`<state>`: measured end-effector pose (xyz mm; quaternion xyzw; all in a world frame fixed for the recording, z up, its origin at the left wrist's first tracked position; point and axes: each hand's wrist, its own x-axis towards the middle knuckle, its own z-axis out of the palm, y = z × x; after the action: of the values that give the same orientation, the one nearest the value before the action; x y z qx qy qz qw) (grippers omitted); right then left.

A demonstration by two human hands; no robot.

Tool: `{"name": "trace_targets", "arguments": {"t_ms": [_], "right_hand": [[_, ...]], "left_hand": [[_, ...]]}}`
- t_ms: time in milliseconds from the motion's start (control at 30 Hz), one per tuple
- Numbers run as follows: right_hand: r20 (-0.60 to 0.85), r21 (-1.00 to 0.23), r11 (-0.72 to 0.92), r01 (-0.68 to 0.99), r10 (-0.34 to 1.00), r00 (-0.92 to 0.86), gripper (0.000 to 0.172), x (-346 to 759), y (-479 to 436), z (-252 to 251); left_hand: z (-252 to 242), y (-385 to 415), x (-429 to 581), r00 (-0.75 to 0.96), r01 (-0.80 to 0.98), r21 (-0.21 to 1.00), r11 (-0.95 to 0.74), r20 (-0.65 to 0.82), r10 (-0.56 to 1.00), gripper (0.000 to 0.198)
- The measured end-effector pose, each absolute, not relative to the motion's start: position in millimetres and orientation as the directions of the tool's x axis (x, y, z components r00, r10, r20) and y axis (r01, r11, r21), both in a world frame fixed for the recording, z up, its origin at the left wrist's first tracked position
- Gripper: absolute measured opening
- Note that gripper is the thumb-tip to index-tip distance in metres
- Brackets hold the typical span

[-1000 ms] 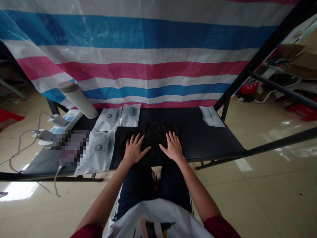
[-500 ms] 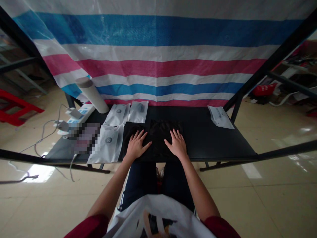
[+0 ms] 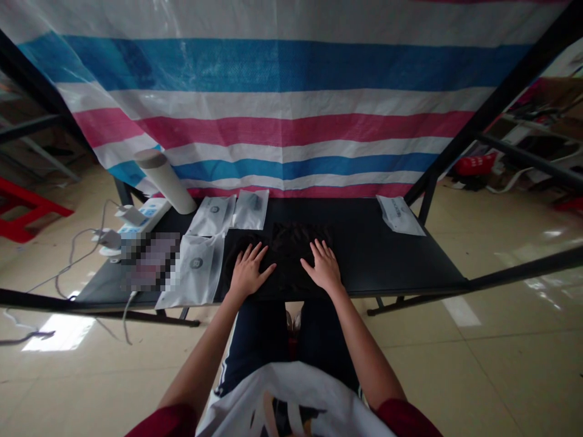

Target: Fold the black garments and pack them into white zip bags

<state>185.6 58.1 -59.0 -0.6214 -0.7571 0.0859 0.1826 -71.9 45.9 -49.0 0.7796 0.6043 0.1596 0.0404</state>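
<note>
Both palms rest flat on dark, crumpled fabric at the near edge of a black table (image 3: 392,267). My left hand (image 3: 248,271) lies with spread fingers on a black bunched piece (image 3: 232,258) at the left. My right hand (image 3: 323,264) is spread on the right part of a wider black fabric piece (image 3: 291,243), which looks wrinkled. Against the black tabletop the outlines of the fabric are hard to make out. Neither hand grips anything.
Frosted zip bags (image 3: 195,273) lie left of my hands, two more behind. Another frosted bag (image 3: 401,215) is at the far right. A pale bottle (image 3: 168,185), a power strip (image 3: 146,215) with chargers and a blurred-out object (image 3: 152,261) stand at the left. A striped sheet (image 3: 282,127) hangs behind.
My hands stay in place on the black fabric. Only the camera view has shifted slightly.
</note>
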Motion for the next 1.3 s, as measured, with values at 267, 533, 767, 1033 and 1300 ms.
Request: {"name": "trace_targets", "arguments": {"t_ms": [267, 533, 767, 1033, 1300], "right_hand": [[0.168, -0.332, 0.212, 0.919, 0.972, -0.163, 0.067, 186, 58, -58], [0.163, -0.343, 0.216, 0.914, 0.972, -0.168, 0.067, 186, 58, -58], [0.172, -0.448, 0.238, 0.861, 0.969, -0.178, 0.075, 185, 58, -61], [0.308, -0.759, 0.182, 0.625, 0.946, 0.098, 0.075, 224, 44, -58], [0.306, -0.774, 0.116, 0.622, 0.929, 0.208, 0.068, 240, 35, -71]], "left_hand": [[-47, 45, -70, 0.214, 0.942, 0.219, -0.255, 0.196, 0.957, 0.064], [-49, 46, -71, 0.215, 0.929, 0.257, -0.267, 0.211, 0.953, 0.061], [-39, 34, -70, 0.152, 0.880, 0.360, -0.310, 0.405, 0.901, 0.048], [-51, -38, -76, -0.065, 0.878, 0.454, -0.152, 0.429, 0.901, 0.067], [-69, -56, -92, -0.100, 0.902, 0.428, -0.048, 0.316, 0.943, 0.072]]}}
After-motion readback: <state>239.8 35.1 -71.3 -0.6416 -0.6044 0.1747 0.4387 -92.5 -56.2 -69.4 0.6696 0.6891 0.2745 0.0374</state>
